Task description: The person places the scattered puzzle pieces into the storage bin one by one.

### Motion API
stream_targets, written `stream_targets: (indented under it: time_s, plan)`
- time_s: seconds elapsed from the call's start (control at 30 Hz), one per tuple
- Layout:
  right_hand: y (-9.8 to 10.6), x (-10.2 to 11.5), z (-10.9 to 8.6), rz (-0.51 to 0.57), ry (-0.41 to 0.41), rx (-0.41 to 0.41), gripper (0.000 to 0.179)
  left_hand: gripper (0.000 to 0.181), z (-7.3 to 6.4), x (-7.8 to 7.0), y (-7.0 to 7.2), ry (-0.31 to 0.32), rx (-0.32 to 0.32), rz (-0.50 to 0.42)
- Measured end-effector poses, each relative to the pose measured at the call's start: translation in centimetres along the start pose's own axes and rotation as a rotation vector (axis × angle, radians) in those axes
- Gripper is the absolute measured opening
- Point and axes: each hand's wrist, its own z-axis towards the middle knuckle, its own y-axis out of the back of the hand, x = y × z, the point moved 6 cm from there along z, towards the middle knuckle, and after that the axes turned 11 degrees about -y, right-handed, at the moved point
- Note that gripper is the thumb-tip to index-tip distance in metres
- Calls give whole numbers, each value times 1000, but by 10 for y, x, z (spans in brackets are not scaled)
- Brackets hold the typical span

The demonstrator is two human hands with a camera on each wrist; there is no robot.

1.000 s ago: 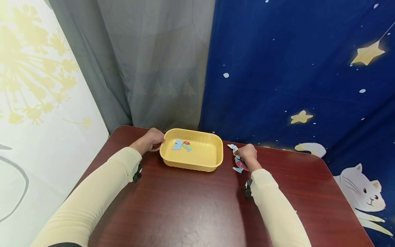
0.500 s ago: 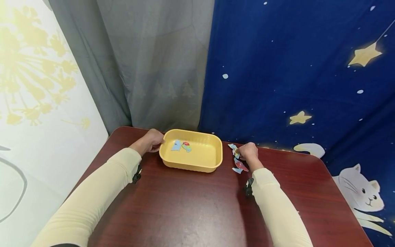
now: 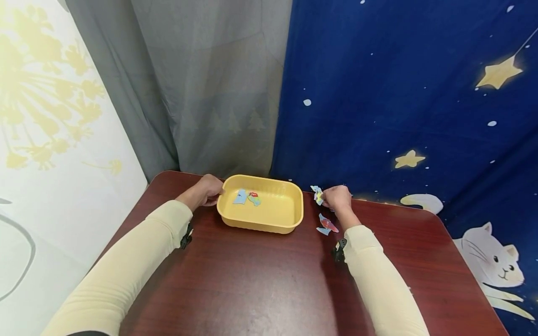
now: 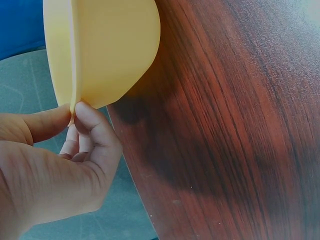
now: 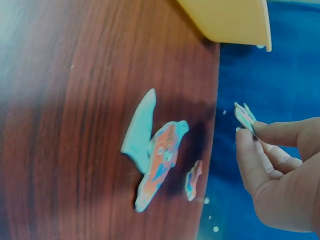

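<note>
A yellow plastic tray (image 3: 269, 212) stands at the back of the table; a light blue puzzle piece (image 3: 240, 196) and a green and red one (image 3: 254, 199) lie inside it. My left hand (image 4: 60, 170) pinches the tray's rim between thumb and fingers at its left end. To the right of the tray, my right hand (image 5: 280, 170) pinches a light blue and yellow puzzle piece (image 3: 317, 195), lifted above the table. Below that hand lie a red and blue piece (image 5: 161, 162), a pale blue piece (image 5: 140, 130) and a small piece (image 5: 192, 181) near the table's edge.
The dark red wooden table (image 3: 252, 280) ends just behind the tray. A grey curtain (image 3: 218, 93) and a blue one with stars (image 3: 378, 93) hang close behind it. A white patterned panel (image 3: 54, 140) stands at the left.
My right hand has picked up the light blue and yellow puzzle piece and raised it a little away from the others. The left hand and the tray have stayed in place.
</note>
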Motion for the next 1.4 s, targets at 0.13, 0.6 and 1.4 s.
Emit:
stream_targets:
  time_s: [0.13,0.6,1.4]
  plan:
    - [-3,6,-3,49,-2,35,17,25,-2,-1,0,0,5,1]
    - [-25,30,-26,288,55,199,29,28,-9,-5,0,-13,15,-2]
    - [-83,63,-49,123,157,272,29,19,-12,-10,1,-3,11,-21]
